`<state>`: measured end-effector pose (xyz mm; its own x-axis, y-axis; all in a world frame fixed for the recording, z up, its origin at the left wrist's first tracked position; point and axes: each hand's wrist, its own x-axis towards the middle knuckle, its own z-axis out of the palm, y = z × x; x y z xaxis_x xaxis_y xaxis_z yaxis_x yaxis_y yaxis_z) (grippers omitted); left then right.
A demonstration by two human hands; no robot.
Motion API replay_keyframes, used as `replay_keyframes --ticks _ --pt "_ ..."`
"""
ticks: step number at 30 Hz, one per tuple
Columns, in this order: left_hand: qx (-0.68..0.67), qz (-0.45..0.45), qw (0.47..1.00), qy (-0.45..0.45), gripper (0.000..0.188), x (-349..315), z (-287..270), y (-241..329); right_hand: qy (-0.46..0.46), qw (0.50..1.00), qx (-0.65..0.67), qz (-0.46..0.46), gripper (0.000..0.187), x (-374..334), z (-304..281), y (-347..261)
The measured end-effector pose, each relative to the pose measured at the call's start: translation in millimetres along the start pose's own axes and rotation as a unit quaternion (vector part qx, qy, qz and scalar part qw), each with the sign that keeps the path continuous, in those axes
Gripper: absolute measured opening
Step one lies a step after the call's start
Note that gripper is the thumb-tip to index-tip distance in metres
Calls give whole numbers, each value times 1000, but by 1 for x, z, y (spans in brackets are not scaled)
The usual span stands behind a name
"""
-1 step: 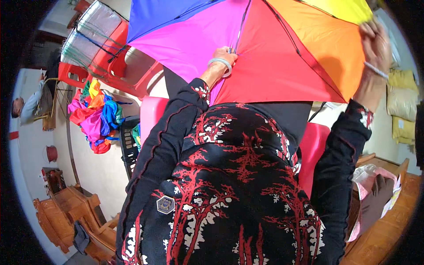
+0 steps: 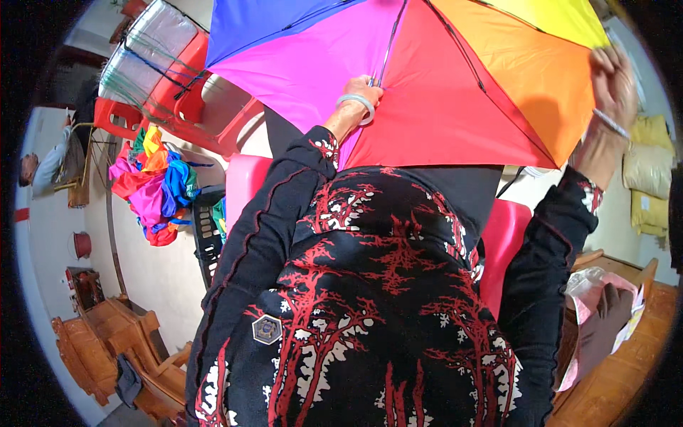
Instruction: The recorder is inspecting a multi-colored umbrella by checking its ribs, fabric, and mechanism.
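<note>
An open umbrella [image 2: 448, 92] with blue, magenta, red, orange and yellow panels and dark ribs spreads before me, its inner side toward me. My left hand [image 2: 364, 92], with a pale bangle at the wrist, is closed round a rib between the magenta and red panels. At the canopy's right rim, my right hand [image 2: 615, 89] has its fingers curled at the corner where orange meets yellow, seeming to pinch it. What lies between those fingertips is too small to make out.
At the left, a heap of multicoloured cloth [image 2: 160, 188] lies by a black crate [image 2: 208, 238]. Red plastic stools [image 2: 181, 92] hold a strapped, wrapped bundle [image 2: 146, 53]. Wooden furniture [image 2: 117, 349] stands lower left. Yellow sacks [image 2: 647, 171] and a cloth-covered wooden seat [image 2: 605, 320] are at the right.
My right hand has shifted slightly outward to the right, and the canopy's right rim has moved a little with it. My left hand has stayed on the rib.
</note>
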<state>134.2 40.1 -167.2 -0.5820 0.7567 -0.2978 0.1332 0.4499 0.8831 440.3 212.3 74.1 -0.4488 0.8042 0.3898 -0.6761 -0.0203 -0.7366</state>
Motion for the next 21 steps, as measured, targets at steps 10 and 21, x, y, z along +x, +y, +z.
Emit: replay_keyframes --ticks 10,21 --pt "74 35 997 1 9 1 -10 -2 226 958 -168 -55 24 -26 40 13" --pt "114 59 992 12 11 7 -1 -10 154 971 -81 -164 24 -36 -42 -72"
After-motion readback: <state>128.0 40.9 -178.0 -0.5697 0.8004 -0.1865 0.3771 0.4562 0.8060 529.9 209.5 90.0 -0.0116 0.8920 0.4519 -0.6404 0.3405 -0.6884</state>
